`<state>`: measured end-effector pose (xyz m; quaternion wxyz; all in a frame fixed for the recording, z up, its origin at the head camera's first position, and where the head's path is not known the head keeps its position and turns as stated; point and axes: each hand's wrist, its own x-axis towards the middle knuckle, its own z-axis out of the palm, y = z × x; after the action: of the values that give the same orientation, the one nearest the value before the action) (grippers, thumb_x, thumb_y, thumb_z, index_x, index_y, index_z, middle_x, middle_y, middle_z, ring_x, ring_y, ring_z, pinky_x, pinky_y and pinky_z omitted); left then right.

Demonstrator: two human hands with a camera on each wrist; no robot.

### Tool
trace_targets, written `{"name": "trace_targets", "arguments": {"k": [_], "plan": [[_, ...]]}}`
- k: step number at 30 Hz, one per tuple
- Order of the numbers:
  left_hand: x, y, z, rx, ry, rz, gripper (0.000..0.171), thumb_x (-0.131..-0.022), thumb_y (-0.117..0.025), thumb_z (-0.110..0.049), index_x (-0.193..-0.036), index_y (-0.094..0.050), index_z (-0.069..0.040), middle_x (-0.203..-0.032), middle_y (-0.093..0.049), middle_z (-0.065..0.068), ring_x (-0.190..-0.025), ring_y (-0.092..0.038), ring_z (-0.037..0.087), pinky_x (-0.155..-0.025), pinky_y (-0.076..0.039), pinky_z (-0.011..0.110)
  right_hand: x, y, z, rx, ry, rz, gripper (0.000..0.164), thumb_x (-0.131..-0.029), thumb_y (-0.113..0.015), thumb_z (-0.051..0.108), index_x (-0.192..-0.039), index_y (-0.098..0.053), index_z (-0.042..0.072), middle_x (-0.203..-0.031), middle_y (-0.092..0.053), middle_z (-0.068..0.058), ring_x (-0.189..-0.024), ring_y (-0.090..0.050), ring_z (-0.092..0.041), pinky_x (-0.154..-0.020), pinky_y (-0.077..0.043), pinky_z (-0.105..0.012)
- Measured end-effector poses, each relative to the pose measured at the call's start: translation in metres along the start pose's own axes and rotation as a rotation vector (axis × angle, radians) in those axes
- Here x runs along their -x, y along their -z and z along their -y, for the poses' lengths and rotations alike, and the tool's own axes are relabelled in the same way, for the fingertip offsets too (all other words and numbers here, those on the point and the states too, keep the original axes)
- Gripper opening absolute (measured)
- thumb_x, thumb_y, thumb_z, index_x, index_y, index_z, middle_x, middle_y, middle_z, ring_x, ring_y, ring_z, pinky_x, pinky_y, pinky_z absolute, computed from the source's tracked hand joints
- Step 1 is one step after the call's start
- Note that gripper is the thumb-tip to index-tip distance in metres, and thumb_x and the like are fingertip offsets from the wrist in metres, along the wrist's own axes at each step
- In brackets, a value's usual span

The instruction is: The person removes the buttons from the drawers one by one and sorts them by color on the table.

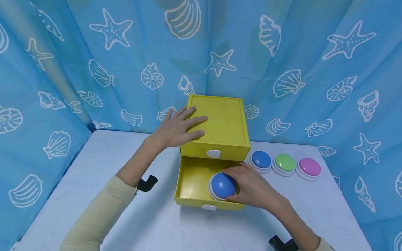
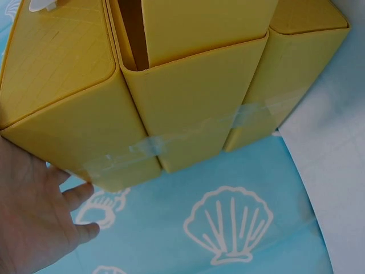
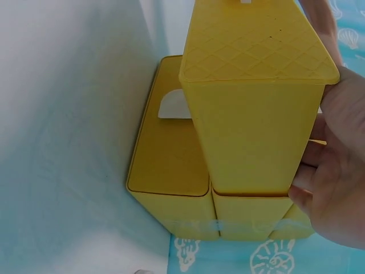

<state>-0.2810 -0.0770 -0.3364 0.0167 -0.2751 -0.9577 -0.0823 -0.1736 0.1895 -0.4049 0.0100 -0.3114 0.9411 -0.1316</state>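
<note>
The open drawer (image 1: 190,186) is pulled out of the yellow cabinet (image 1: 221,118), the middle of 3 stacked units in the wrist views, and the held blue button (image 1: 223,185) sits within its walls, near the front right corner. The right hand (image 1: 252,186) reaches over the drawer's right side and grips the button's right part, thumb on the near side, fingers curled round the far side, so the button is not yet released; whether it touches the drawer floor cannot be told. The left hand (image 1: 177,130) rests on the cabinet's top left edge, fingers straight and spread, holding nothing. Outside the drawer, 3 more buttons stand on the white table (image 1: 150,219), right of the cabinet: a second blue button (image 1: 261,159), a green button (image 1: 285,162) and a pink button (image 1: 310,166). The held button's dome faces up, its white base below; being round, it shows no long axis. The drawer points toward the person, white handle (image 1: 209,207) foremost.
</note>
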Motion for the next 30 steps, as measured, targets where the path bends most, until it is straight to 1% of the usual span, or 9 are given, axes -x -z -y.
{"name": "trace_targets", "arguments": {"k": [3,6,11,15,17,20,24,30], "plan": [[0.0,0.0,0.0,0.007,0.0,0.0,0.065,-0.087,-0.017,-0.071,-0.143,-0.027,-0.041,-0.153,-0.009,0.001,-0.139,-0.004,0.027,-0.106,0.0,0.054,0.0,0.0,0.0,-0.064,-0.042,-0.009,0.076,-0.06,-0.079,0.057,-0.123,-0.059,0.02,-0.118,-0.057,0.011,-0.112,-0.046,-0.012,-0.096,-0.038,-0.04],[0.0,0.0,-0.001,0.015,0.0,0.002,0.064,-0.087,-0.018,-0.071,-0.143,-0.026,-0.042,-0.153,-0.009,0.001,-0.139,-0.003,0.026,-0.106,0.001,0.053,0.002,0.0,0.0,-0.161,-0.093,-0.015,0.074,-0.061,-0.08,0.053,-0.124,-0.057,0.022,-0.119,-0.054,0.013,-0.111,-0.045,-0.01,-0.091,-0.042,-0.039],[0.0,0.001,-0.001,0.009,0.002,0.006,0.064,-0.087,-0.018,-0.071,-0.143,-0.027,-0.041,-0.153,-0.009,0.0,-0.139,-0.001,0.025,-0.106,0.0,0.054,0.007,0.004,0.0,-0.333,-0.155,-0.032,0.076,-0.065,-0.08,0.047,-0.131,-0.051,0.025,-0.128,-0.047,0.009,-0.116,-0.044,-0.014,-0.089,-0.045,-0.041],[0.0,0.001,-0.001,-0.008,0.001,0.005,0.064,-0.087,-0.017,-0.071,-0.143,-0.026,-0.041,-0.153,-0.009,0.001,-0.139,-0.002,0.025,-0.106,-0.002,0.055,0.011,0.01,-0.001,-0.427,-0.151,-0.078,0.077,-0.066,-0.079,0.049,-0.133,-0.047,0.03,-0.132,-0.044,0.008,-0.119,-0.043,-0.018,-0.088,-0.045,-0.044],[0.0,0.0,0.0,-0.013,0.001,0.005,0.064,-0.087,-0.017,-0.071,-0.143,-0.026,-0.042,-0.153,-0.009,0.001,-0.139,-0.002,0.026,-0.106,-0.002,0.055,0.013,0.013,-0.001,-0.475,-0.142,-0.094,0.075,-0.066,-0.079,0.048,-0.133,-0.046,0.033,-0.131,-0.044,0.009,-0.119,-0.044,-0.018,-0.089,-0.045,-0.043],[0.0,0.0,0.0,-0.015,0.0,0.001,0.065,-0.087,-0.016,-0.071,-0.143,-0.026,-0.042,-0.153,-0.01,0.001,-0.139,-0.004,0.027,-0.105,-0.003,0.056,0.017,0.02,-0.003,-0.532,-0.123,-0.11,0.073,-0.068,-0.079,0.045,-0.132,-0.046,0.033,-0.131,-0.044,0.008,-0.119,-0.045,-0.018,-0.089,-0.044,-0.04],[-0.001,-0.001,0.0,-0.009,0.001,-0.002,0.065,-0.087,-0.016,-0.072,-0.143,-0.027,-0.042,-0.153,-0.01,0.001,-0.139,-0.004,0.027,-0.105,-0.003,0.056,0.025,0.032,-0.006,-0.545,-0.114,-0.129,0.072,-0.069,-0.08,0.04,-0.132,-0.047,0.031,-0.131,-0.045,0.006,-0.12,-0.045,-0.02,-0.089,-0.044,-0.04],[-0.001,0.0,0.0,0.007,0.008,0.006,0.064,-0.086,-0.017,-0.072,-0.143,-0.026,-0.043,-0.153,-0.01,0.0,-0.139,-0.003,0.026,-0.106,0.0,0.055,0.039,0.049,-0.013,-0.503,-0.113,-0.171,0.073,-0.069,-0.081,0.035,-0.133,-0.046,0.028,-0.129,-0.047,0.003,-0.117,-0.046,-0.023,-0.085,-0.047,-0.043]]}}
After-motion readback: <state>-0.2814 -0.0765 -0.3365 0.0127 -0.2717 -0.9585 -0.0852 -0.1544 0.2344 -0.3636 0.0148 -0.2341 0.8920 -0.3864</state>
